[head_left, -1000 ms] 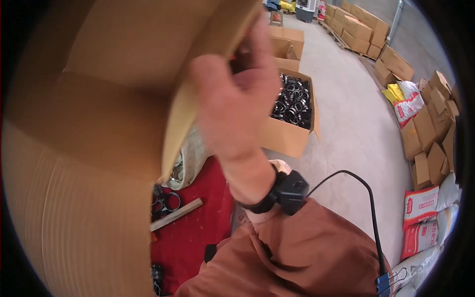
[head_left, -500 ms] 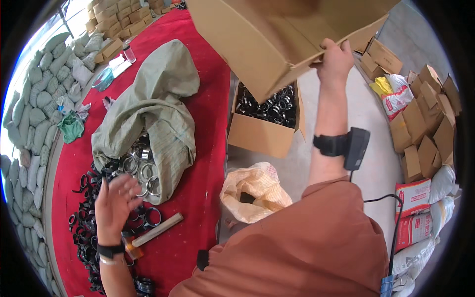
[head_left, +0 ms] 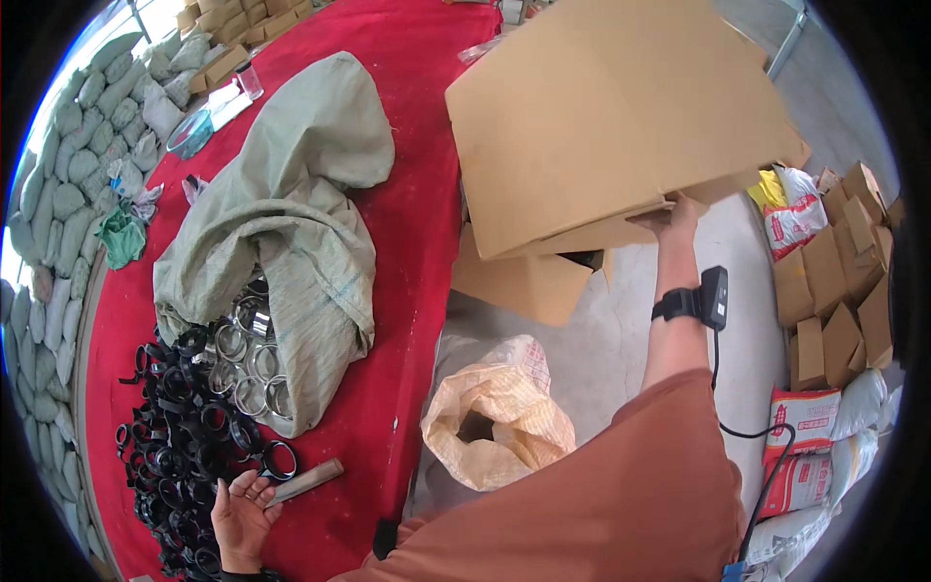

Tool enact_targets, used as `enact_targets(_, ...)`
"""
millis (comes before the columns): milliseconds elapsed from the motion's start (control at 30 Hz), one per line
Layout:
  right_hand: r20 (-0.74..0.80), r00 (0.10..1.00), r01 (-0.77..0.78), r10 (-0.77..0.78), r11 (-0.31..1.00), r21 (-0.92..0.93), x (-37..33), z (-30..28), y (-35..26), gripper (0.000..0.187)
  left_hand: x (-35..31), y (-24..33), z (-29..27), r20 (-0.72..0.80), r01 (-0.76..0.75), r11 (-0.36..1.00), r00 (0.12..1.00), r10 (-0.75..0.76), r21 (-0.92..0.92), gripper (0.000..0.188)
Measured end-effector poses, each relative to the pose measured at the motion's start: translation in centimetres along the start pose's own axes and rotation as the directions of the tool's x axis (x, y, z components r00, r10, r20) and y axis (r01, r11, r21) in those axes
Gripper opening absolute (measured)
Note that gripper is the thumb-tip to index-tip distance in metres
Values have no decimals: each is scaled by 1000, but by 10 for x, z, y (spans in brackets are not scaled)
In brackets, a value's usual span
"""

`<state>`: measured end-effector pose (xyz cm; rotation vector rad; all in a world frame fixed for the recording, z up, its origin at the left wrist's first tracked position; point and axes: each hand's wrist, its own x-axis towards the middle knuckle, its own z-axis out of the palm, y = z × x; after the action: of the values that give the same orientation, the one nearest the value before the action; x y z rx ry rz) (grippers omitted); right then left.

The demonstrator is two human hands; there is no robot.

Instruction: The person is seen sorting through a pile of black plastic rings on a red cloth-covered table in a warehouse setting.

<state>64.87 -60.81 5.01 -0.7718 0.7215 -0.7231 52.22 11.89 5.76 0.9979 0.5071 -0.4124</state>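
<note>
Closest in, the left hand (head_left: 244, 519) is palm up, fingers spread and loosely curled, with nothing in its grasp. Just beyond its fingertips lies a wooden stick (head_left: 308, 480); whether they touch, I can't tell. Beside and ahead of this hand, a heap of black rings (head_left: 175, 427) spreads over the red cloth (head_left: 373, 456), and silver rings (head_left: 247, 359) spill from the mouth of a grey-green sack (head_left: 310, 223). None are sorted or packed here, as far as I can judge.

Between the hands, but nearer the body, a pale orange woven sack (head_left: 499, 427) gapes open. Farther out, the right arm is stretched forward, a black device (head_left: 713, 296) strapped at its wrist. The right hand (head_left: 676, 215) grips the lower edge of a large carton (head_left: 621, 116), fingers partly hidden. The carton tilts above an open box (head_left: 519, 281), apparently lifted and not yet set down.
</note>
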Motion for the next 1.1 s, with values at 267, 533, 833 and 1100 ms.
enact_targets(267, -86, 994, 58, -63, 997, -57, -12, -7, -20, 59, 47, -28, 35, 156, 179, 983, 973, -173, -30, 55)
enact_targets(533, -54, 996, 65, -73, 987, -148, 20, 25, -4, 61, 56, -56, 32, 201, 286, 950, 945, -257, -129, 52)
enact_targets(833, -11, 904, 211, -428, 469, -857, 27, 109, 207, 63, 29, -66, 27, 14, 246, 965, 969, -246, -87, 52)
enact_targets(1100, 42, 985, -70, 168, 609, -790, -43, 79, 267, 67, -2, -70, 16, 13, 156, 970, 988, -156, -187, 52)
